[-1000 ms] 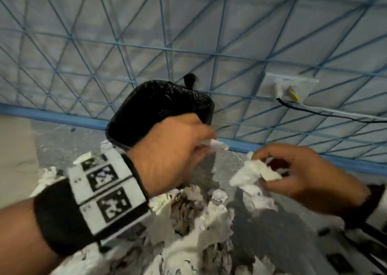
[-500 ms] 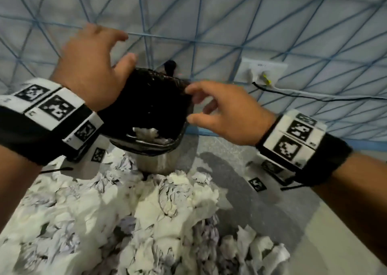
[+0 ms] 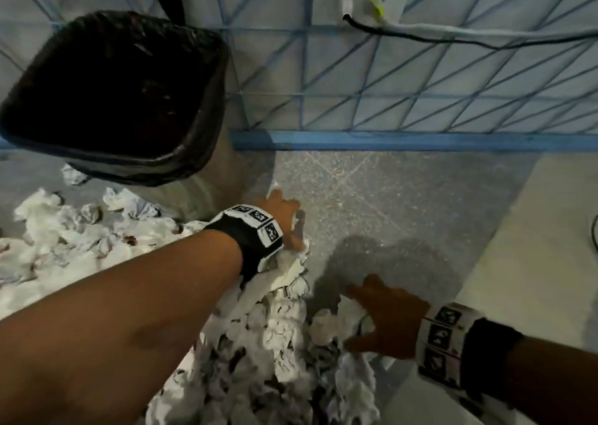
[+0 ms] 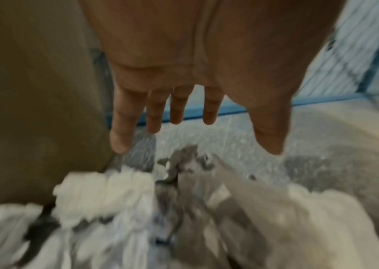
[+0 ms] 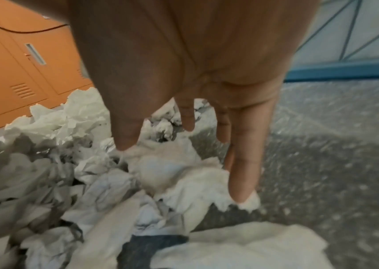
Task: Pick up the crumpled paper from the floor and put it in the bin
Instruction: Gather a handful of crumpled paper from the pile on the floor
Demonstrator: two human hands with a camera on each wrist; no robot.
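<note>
Bare forearms; black wristbands (image 3: 246,246) w/ white blocks, b&w square markers (image 3: 441,337)

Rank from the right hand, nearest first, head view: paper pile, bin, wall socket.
1. Paper pile: under the right hand, fingers touching it.
2. Bin: upper left, beyond the left hand.
3. Wall socket: top, up on the wall.

Paper pile (image 3: 275,343) before bin (image 3: 113,101)

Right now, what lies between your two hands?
Crumpled paper from the pile's edge fills the stretch between left hand and right hand, in the head view.
</note>
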